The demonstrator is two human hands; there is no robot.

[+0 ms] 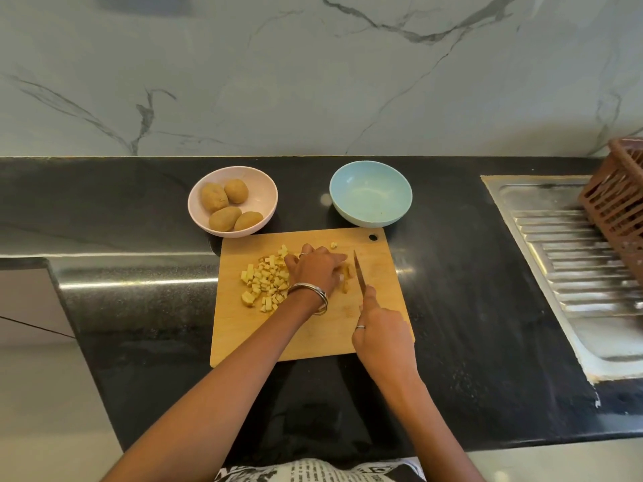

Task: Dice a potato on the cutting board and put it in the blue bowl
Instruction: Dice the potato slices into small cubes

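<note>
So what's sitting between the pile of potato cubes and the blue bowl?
In the head view, the left hand lies partly between the potato cubes and the blue bowl; beyond it is one stray cube on bare cutting board.

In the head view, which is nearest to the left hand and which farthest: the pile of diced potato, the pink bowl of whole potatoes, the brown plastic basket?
From the left hand:
1. Pile of diced potato, touching it on its left, on the wooden cutting board.
2. Pink bowl of whole potatoes, behind and left.
3. Brown plastic basket, far right, over the steel sink drainer.
</note>
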